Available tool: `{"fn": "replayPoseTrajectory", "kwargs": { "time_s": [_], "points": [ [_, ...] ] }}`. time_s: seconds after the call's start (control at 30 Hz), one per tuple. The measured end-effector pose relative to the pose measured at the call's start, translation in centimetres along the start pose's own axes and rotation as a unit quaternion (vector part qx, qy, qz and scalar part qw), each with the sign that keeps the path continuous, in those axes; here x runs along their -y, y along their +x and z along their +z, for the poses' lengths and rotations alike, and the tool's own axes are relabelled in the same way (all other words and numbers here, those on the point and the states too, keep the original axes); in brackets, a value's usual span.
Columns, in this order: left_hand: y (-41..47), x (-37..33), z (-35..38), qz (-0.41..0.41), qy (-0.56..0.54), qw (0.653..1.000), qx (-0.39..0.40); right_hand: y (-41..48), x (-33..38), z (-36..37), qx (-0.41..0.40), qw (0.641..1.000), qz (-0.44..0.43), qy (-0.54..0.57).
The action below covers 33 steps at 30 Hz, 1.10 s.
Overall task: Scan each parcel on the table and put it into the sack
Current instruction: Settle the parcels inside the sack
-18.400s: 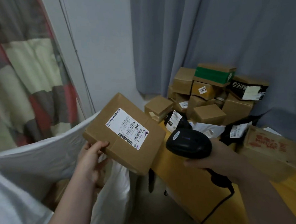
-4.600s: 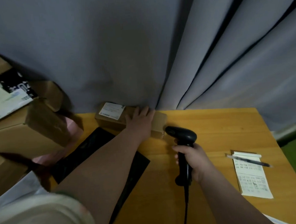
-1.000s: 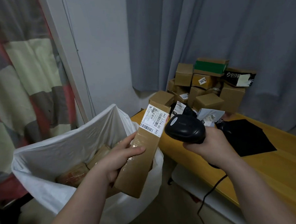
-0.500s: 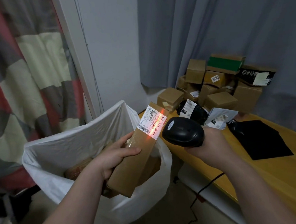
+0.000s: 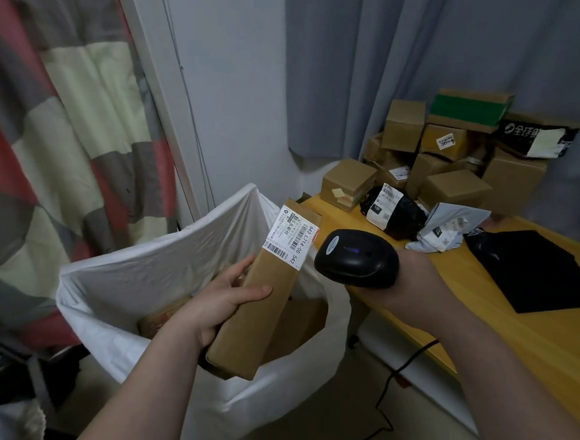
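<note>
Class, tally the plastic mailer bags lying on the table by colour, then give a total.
Black: 3 (labelled bag, flat mailer, printed bag)
White-grey: 1 (crumpled bag)
Total: 4

One long parcel (image 5: 266, 300), one scanner (image 5: 356, 259), one sack (image 5: 140, 264). On the table (image 5: 495, 325): at least eight cardboard boxes (image 5: 458, 189), four poly bags (image 5: 539, 271).

Bare left hand (image 5: 216, 304) and right hand (image 5: 413, 281), forearms bare throughout.
</note>
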<state>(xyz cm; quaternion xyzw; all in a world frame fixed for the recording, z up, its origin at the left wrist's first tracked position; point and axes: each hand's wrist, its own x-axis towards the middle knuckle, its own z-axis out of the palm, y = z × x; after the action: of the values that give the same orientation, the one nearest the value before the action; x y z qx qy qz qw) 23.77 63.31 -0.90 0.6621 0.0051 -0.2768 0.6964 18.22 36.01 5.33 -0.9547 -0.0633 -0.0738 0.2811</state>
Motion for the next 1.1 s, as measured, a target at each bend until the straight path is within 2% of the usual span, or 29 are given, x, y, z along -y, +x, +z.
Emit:
{"fn": "replayPoseTrajectory", "kwargs": {
  "time_s": [0.2,0.37,0.5,0.57,0.7,0.8,0.9,1.0,1.1],
  "points": [
    [0.5,0.7,-1.0,-0.022,0.008,0.999,-0.043,0.4,-0.2,0.5,0.011,1.000,0.018,0.017],
    [0.6,0.9,-1.6,0.001,0.016,0.986,-0.164,0.5,-0.3,1.4,0.042,0.995,0.075,0.053],
    [1.5,1.9,-2.8,0.014,0.105,0.955,-0.277,0.3,-0.4,2.9,0.066,0.978,0.154,0.121],
    [1.9,2.6,-3.3,-0.002,0.149,0.942,-0.301,0.1,-0.7,4.0,0.077,0.966,0.195,0.152],
    [3.0,4.2,-3.4,-0.026,0.282,0.922,-0.264,-0.1,-1.3,6.4,0.094,0.932,0.273,0.221],
    [3.9,5.2,-3.0,-0.034,0.394,0.885,-0.244,-0.1,-1.4,8.0,0.094,0.918,0.304,0.237],
    [4.5,6.2,-3.2,-0.080,0.482,0.845,-0.217,0.0,-1.5,9.0,0.099,0.909,0.323,0.245],
    [4.6,6.9,-3.4,-0.098,0.539,0.824,-0.146,0.3,-1.7,9.6,0.096,0.908,0.329,0.241],
    [4.5,7.1,-3.5,-0.105,0.540,0.826,-0.125,0.5,-1.8,10.0,0.083,0.907,0.336,0.239]
  ]
}}
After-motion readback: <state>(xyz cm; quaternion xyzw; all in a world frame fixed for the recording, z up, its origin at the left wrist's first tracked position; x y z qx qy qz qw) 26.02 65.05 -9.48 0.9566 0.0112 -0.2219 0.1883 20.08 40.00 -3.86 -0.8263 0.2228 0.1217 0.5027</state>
